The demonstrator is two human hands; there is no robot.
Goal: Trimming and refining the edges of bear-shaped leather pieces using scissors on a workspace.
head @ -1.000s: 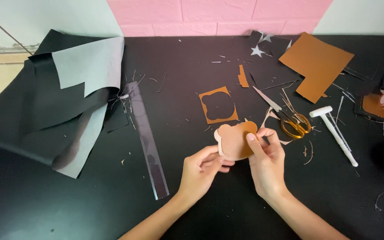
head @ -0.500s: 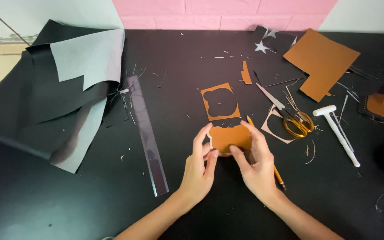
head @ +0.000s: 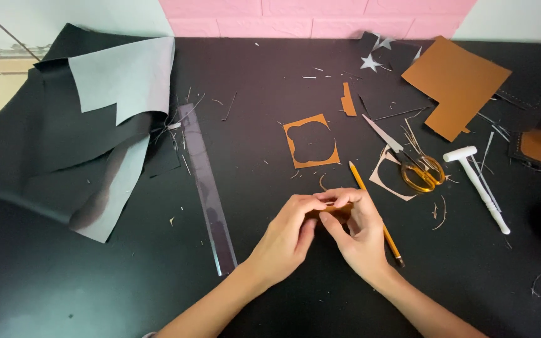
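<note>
The left hand (head: 286,235) and the right hand (head: 358,228) meet at the centre of the black matte work table (head: 270,275). Both hands are closed in a pinch on a small brown leather-like cut-out piece (head: 329,211); only a narrow strip of it shows between the fingertips, so its outline cannot be told.

Edges and clearance:
- Right hand: a yellow wooden pencil (head: 374,209) lies diagonally just beside it and passes partly under the fingers.
- Left hand: a long transparent plastic ruler (head: 206,188) lies near it, running from the upper left down toward the wrist. Bare table shows between the ruler and the hand.
- Above the hands: an orange-brown rectangular scrap with a bear-head hole cut out (head: 311,141) lies flat, apart from the fingers.
- Upper right: scissors with yellow translucent handles (head: 411,159) rest on a pale offcut. A small white mallet (head: 480,188) lies beyond them, well apart from the hands.

Surface and room:
- A folded black sheet with a grey underside (head: 89,125) covers the left part of the table and overhangs its left edge.
- A large brown notched sheet (head: 455,84) lies at the upper right.
- Thin trimmings are scattered over the table.
- A pink brick-pattern wall (head: 314,15) borders the far edge.
</note>
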